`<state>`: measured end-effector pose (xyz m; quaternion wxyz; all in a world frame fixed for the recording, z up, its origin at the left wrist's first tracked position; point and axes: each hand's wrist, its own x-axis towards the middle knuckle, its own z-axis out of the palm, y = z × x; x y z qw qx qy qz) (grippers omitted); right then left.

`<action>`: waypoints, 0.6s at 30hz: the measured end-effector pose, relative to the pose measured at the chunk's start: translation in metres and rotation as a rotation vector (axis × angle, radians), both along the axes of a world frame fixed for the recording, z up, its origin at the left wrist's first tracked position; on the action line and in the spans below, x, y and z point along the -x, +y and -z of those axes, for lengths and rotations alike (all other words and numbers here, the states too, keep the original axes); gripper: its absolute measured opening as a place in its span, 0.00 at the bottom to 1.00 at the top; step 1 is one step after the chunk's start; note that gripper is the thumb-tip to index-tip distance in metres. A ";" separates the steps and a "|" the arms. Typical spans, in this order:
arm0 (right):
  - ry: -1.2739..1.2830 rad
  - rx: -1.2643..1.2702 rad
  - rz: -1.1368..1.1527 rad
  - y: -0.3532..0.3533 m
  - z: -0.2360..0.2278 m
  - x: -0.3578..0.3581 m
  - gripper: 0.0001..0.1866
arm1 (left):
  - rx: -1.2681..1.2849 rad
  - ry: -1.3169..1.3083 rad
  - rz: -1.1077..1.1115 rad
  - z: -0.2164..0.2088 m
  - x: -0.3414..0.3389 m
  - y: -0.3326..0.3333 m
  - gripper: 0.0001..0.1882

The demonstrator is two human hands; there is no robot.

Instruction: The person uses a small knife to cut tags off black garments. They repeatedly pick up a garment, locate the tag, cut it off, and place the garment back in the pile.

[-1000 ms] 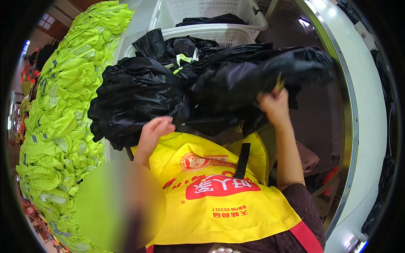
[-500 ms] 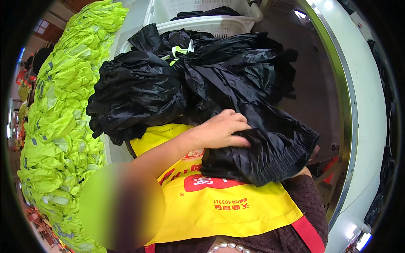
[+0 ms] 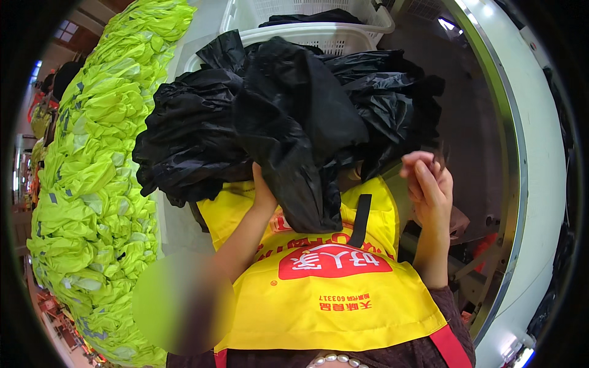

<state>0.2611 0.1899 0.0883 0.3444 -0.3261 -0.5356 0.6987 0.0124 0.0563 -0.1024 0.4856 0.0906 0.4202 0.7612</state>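
Note:
Loose black fabric, seemingly a garment (image 3: 294,122), is draped over a heap of black garments (image 3: 190,129) in front of me. My left hand (image 3: 264,190) grips this piece from its left side, the fingers mostly hidden behind its folds. One end hangs down over my yellow apron (image 3: 307,306). My right hand (image 3: 431,187) is raised to the right of the heap, off the cloth. Its thumb and fingers are pressed together; anything between them is too small to make out. A black strap (image 3: 361,221) lies on the apron.
A tall pile of neon-yellow garments (image 3: 92,214) runs along my left. White plastic baskets (image 3: 307,15) stand beyond the heap, one with black cloth inside. A curved-looking metal edge (image 3: 512,153) and a pale tabletop (image 3: 543,153) are on the right.
The black garment has gone from my lap up and left onto the heap. My left hand shifted left with it. My right hand, hidden before beneath the cloth, is now in plain sight.

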 end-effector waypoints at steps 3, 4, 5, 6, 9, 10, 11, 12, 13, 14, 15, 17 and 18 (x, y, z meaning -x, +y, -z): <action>-0.032 -0.126 0.033 -0.004 -0.014 0.039 0.13 | -0.113 -0.014 0.177 -0.070 -0.007 0.008 0.17; -0.058 -0.252 0.078 -0.004 -0.016 0.052 0.15 | -0.194 0.522 0.293 -0.088 0.003 0.009 0.17; -0.018 -0.279 0.062 -0.001 -0.022 0.061 0.18 | -0.197 0.823 0.299 -0.095 0.003 0.009 0.16; 0.021 -0.305 0.045 0.003 -0.030 0.068 0.22 | -0.199 1.117 0.265 -0.101 0.003 0.009 0.16; 0.009 -0.411 0.003 -0.002 -0.047 0.082 0.36 | -0.100 1.380 0.007 -0.113 -0.013 0.012 0.18; -0.026 -0.503 0.012 -0.004 -0.047 0.084 0.39 | -0.083 1.477 -0.063 -0.119 -0.017 0.015 0.19; -0.059 -0.594 0.024 -0.006 -0.046 0.086 0.43 | -0.088 1.602 -0.075 -0.128 -0.017 0.014 0.19; -0.105 -0.610 0.023 -0.008 -0.045 0.089 0.45 | -0.092 1.727 -0.087 -0.133 -0.016 0.013 0.20; -0.150 -0.626 0.016 -0.011 -0.044 0.091 0.48 | -0.158 1.743 -0.126 -0.128 -0.013 0.014 0.19; -0.183 -0.504 -0.027 -0.014 -0.048 0.094 0.42 | -0.061 1.471 -0.087 -0.128 -0.014 0.010 0.18; -0.183 -0.538 -0.049 -0.013 -0.045 0.095 0.40 | 0.029 1.197 -0.051 -0.132 -0.016 0.004 0.17; -0.135 -0.550 -0.058 -0.009 -0.033 0.096 0.36 | 0.057 0.837 -0.105 -0.157 -0.011 0.002 0.14; -0.086 -0.528 -0.047 -0.008 -0.025 0.097 0.34 | 0.003 0.712 -0.142 -0.161 -0.002 0.004 0.16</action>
